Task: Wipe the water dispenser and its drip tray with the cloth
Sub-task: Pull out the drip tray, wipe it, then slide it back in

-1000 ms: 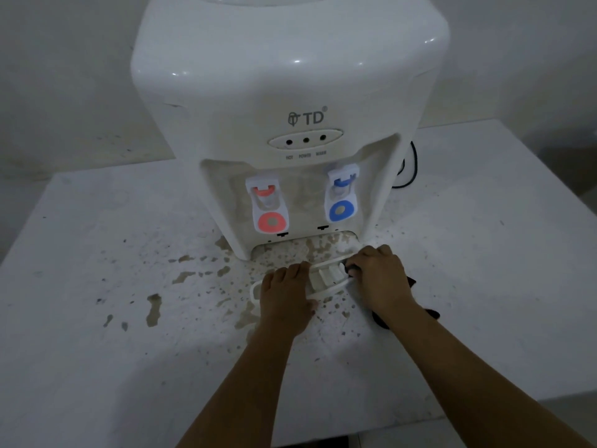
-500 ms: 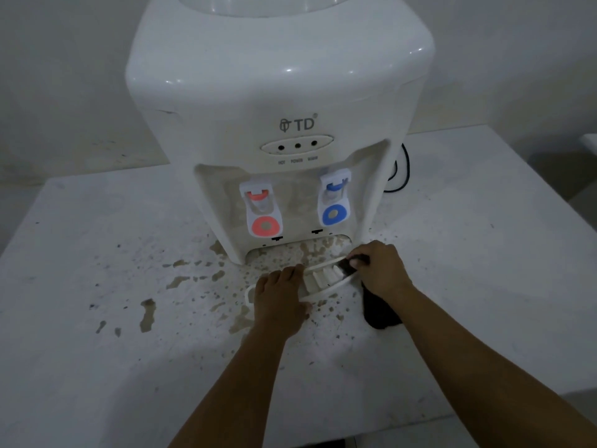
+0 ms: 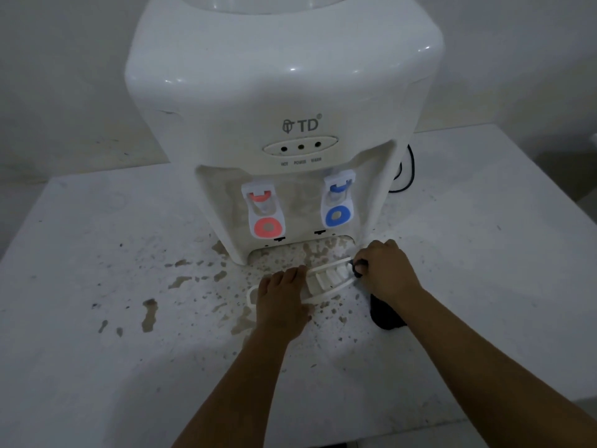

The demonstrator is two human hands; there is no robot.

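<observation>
Drip tray point(image 3: 326, 279) sits pulled out on the table point(image 3: 97, 367), in front of the water dispenser point(image 3: 281, 101). My left hand point(image 3: 281, 305) presses it flat, fingers together; right hand point(image 3: 386, 273) pinches the dark cloth point(image 3: 386, 313) at the tray's right end. Step: wiping the tray. Next, I judge: work cloth leftward along the slats.

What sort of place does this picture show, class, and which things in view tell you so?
Probably a plain utility or pantry corner: a white plastic tabletop water dispenser stands on a stained white table against a bare pale wall, its black power cord trailing behind.
</observation>
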